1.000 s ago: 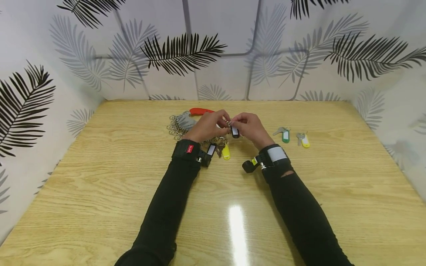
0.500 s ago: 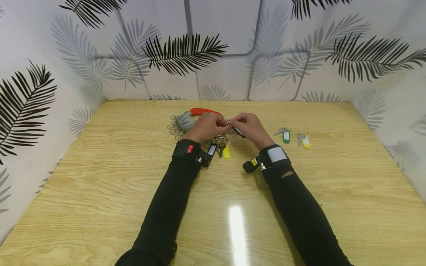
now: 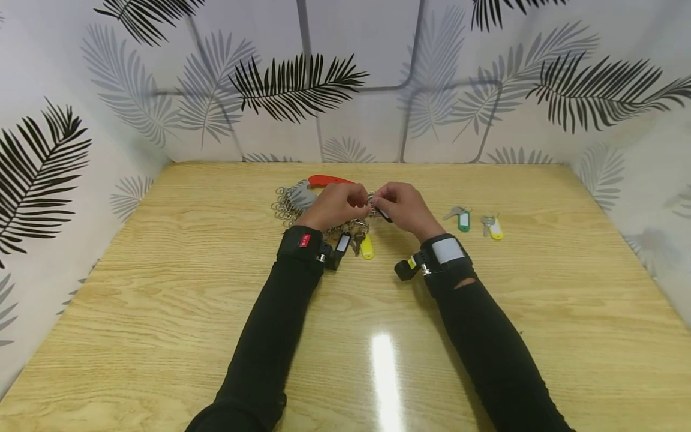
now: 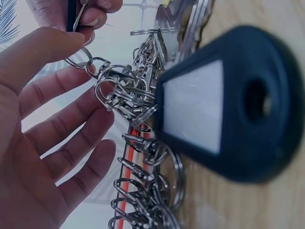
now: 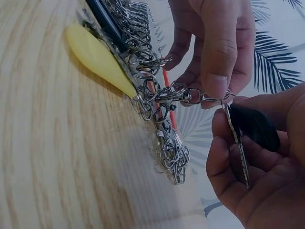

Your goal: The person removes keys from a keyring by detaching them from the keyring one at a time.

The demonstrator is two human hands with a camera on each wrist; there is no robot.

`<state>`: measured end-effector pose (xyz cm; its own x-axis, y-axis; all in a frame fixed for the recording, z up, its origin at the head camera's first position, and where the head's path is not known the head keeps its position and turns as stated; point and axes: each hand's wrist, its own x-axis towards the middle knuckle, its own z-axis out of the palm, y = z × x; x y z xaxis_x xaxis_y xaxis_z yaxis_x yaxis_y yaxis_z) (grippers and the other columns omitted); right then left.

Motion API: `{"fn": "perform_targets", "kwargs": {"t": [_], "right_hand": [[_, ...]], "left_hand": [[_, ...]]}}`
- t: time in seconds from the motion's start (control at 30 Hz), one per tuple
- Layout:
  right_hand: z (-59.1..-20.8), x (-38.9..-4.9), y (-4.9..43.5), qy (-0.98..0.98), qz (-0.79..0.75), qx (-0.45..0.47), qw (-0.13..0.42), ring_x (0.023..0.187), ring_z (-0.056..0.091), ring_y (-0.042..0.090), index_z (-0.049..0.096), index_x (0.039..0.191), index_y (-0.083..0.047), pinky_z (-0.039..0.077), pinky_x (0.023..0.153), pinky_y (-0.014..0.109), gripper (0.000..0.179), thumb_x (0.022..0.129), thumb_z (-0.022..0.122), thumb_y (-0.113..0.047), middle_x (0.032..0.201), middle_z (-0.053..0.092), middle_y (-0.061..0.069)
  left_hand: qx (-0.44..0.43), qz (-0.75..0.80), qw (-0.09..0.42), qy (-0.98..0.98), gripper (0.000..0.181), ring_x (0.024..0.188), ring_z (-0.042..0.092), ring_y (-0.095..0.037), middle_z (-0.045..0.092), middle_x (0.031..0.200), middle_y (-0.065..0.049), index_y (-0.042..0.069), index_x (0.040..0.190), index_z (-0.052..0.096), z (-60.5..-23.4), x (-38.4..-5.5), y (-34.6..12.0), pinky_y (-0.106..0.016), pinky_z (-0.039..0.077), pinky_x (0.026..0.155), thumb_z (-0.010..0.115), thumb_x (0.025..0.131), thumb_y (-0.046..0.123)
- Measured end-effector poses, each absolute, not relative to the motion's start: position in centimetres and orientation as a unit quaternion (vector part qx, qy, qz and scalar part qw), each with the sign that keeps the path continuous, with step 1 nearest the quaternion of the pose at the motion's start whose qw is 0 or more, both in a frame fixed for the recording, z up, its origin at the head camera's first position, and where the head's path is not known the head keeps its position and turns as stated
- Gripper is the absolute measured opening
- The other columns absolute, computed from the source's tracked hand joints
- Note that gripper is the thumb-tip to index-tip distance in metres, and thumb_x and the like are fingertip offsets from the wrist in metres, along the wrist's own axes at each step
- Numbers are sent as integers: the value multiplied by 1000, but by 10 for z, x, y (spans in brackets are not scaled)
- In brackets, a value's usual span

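My left hand [image 3: 337, 204] pinches a metal split ring [image 4: 78, 59] between thumb and index finger, its other fingers spread. A swivel clasp [image 5: 193, 97] links that ring to a cluster of metal rings [image 5: 167, 148]. My right hand [image 3: 405, 207] holds a key [image 5: 240, 152] and a black key tag [image 5: 257, 126], partly covered by its fingers. The key's top meets the ring at the left thumb tip. Below the left hand lie keys [image 3: 357, 241], a yellow tag [image 3: 367, 246] and another black tag [image 4: 267, 160], close to the left wrist camera.
A curved red strip [image 3: 326, 180] with a mass of rings and clasps [image 3: 286, 207] lies behind and left of my hands. To the right, a key with a green tag [image 3: 463, 221] and one with a yellow tag [image 3: 496, 229] rest on the wooden table [image 3: 540, 288].
The black tag in my right hand, its white label facing up a second ago, has turned and now shows mostly as a thin slanted edge. Both hands have stayed nearly in place.
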<state>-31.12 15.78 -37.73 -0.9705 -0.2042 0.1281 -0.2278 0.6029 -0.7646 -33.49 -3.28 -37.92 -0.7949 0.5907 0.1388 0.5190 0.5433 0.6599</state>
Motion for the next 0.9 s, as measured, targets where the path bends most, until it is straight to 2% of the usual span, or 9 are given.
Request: {"fn": "perform_targets", "kwargs": {"t": [0.17, 0.37, 0.63, 0.9], "right_hand": [[-376, -311, 157, -896, 429, 110, 17, 79, 53, 21, 67, 101, -4, 44, 66, 31, 17, 98, 60, -19, 94, 64, 9], [-378, -312, 156, -897, 429, 101, 19, 79, 52, 20, 67, 100, -3, 43, 65, 30, 18, 98, 59, -19, 93, 64, 9], [-375, -311, 156, -897, 431, 102, 17, 81, 54, 21, 67, 102, -3, 44, 65, 30, 19, 98, 59, -20, 96, 65, 10], [-374, -309, 159, -887, 443, 128, -9, 80, 53, 21, 67, 103, -4, 44, 67, 32, 19, 99, 58, -20, 97, 66, 10]], "left_hand": [[322, 358, 54, 875, 16, 92, 59, -18, 64, 98, -5, 13, 107, 62, -379, -336, -33, -33, 49, 79, 66, 93, 20], [325, 358, 57, 873, 21, 89, 60, -18, 64, 97, -5, 14, 113, 62, -379, -337, -33, -34, 50, 77, 67, 93, 18], [308, 374, 63, 872, 24, 92, 60, -18, 64, 102, -4, 13, 115, 65, -379, -338, -33, -32, 50, 80, 60, 97, 28], [303, 371, 71, 875, 23, 95, 62, -18, 67, 105, -4, 10, 111, 69, -377, -338, -35, -31, 50, 82, 62, 97, 27]]}}
